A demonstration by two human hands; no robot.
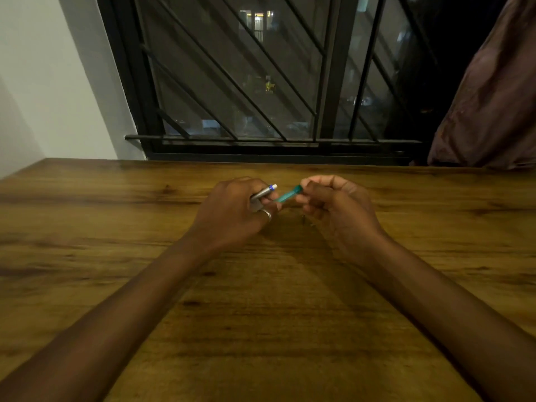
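Both my hands hover over the middle of a wooden table (116,256). My left hand (232,213), with a ring on one finger, grips a silver pen part (264,192) that has a blue band and white tip pointing up and right. My right hand (333,204) pinches one end of a translucent teal pen barrel (288,194), which slants down-left toward my left hand. The two parts lie close together, almost crossing. The held ends are hidden inside my fingers.
A barred black window (261,82) stands just behind the table's far edge. A white wall (58,82) is at the left, and a dark brown curtain (493,97) hangs at the right. A tiny dark speck (303,217) lies on the wood below my right hand.
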